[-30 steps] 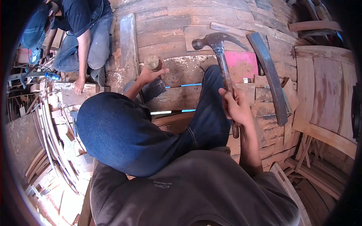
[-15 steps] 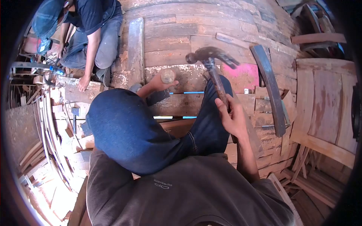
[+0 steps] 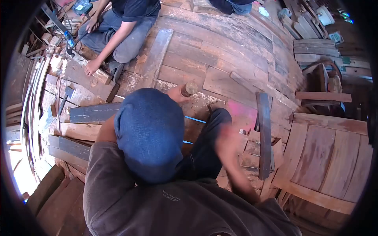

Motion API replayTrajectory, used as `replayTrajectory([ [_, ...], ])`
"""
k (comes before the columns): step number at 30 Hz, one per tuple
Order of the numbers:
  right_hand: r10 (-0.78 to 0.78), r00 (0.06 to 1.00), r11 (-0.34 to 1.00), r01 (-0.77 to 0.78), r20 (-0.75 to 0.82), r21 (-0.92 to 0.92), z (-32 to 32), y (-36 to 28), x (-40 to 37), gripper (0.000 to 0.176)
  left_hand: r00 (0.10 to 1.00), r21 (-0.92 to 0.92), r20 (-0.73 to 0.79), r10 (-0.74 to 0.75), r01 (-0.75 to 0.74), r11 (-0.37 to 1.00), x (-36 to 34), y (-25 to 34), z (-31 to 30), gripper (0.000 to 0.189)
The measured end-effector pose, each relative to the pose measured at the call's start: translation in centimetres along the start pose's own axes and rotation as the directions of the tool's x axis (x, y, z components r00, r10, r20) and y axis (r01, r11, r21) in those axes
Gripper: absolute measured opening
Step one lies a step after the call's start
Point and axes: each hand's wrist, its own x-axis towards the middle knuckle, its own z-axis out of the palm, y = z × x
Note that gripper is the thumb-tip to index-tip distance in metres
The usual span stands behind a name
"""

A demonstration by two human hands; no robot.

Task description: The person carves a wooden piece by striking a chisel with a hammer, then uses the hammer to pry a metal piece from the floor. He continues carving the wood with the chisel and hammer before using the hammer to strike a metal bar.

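Observation:
My left hand (image 3: 178, 94) is wrapped round an upright, thick piece with a round, worn end (image 3: 189, 88), which looks like wood. I see it end-on, so its lower part is hidden. This hand is just beyond my raised knee in blue trousers (image 3: 151, 129), over the plank floor. My right hand (image 3: 228, 143) is smeared by motion beside my other knee. Its fingers cannot be made out, and no hammer can be seen in it or near it.
A co-worker (image 3: 126, 35) sits at the upper left, one hand on a wood block (image 3: 103, 76). Dark boards (image 3: 94, 113) lie at my left. A dark curved plank (image 3: 264, 135) and a wooden panel piece (image 3: 323, 161) are at my right. Part of another person (image 3: 232, 6) shows at the top.
My right hand has dropped back towards me and blurred; the claw hammer it held is no longer visible. The view has turned, and my left hand still grips the round-ended piece.

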Motion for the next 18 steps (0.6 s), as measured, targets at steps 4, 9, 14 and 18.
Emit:
replayTrajectory([
  [4,-0.082,0.985,0.977,0.11,0.154,-0.184,2.4,4.6,-0.1,0.044,0.985,0.164,0.123,-0.124,0.103,0.981,-0.5,2.9,0.6,0.051],
  [9,0.075,0.997,0.997,-0.075,0.019,0.018,-5.1,0.1,2.3,0.052,0.959,0.076,0.141,-0.246,0.238,0.968,-0.3,3.7,0.0,0.044],
  [14,0.138,0.985,0.944,-0.099,-0.105,0.314,-10.4,-4.1,2.6,0.049,0.983,0.031,0.118,-0.143,0.14,0.99,0.1,6.5,-0.4,0.029],
  [18,0.133,0.976,0.946,-0.073,-0.172,0.317,-11.4,-3.9,1.5,0.05,0.992,-0.171,-0.02,-0.122,0.117,0.978,-0.4,6.8,-2.2,0.021],
])
